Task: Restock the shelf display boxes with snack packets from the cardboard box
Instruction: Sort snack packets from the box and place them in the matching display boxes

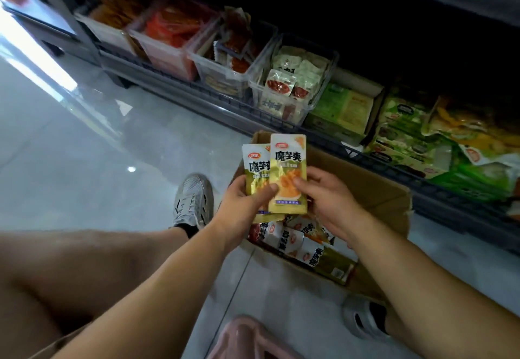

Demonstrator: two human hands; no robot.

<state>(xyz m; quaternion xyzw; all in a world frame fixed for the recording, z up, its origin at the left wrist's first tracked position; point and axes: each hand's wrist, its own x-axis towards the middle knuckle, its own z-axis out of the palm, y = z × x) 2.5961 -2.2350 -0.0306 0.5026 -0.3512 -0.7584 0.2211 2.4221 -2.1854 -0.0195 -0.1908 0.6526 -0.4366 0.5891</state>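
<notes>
If the yellow packets [287, 173] slip: they look smooth and lie one over another, only fanned, so a loose thumb could let the front one slide off and drop back into the cardboard box [374, 187] or onto the floor [84, 161].
Wrong box, risk: the display boxes [292, 88] on the shelf [197, 97], from the upper left to the right of the frame, hold different snacks side by side. A yellow packet could land among another kind, because the matching box is not plain to tell from here.
Left hand [242, 204]: closed round the lower part of the stack at the centre of the frame, with the thumb laid across the front; the fingers behind are hidden.
Right hand [326, 198]: half closed. Its thumb and forefinger pinch the right edge of the front packet, and the other fingers curl behind.
Packets, place: held upright over the far left corner of the cardboard box, well apart from the display boxes.
Cardboard box: open on the floor below the shelf, right of centre; loose packets [295, 240] lie inside it.
</notes>
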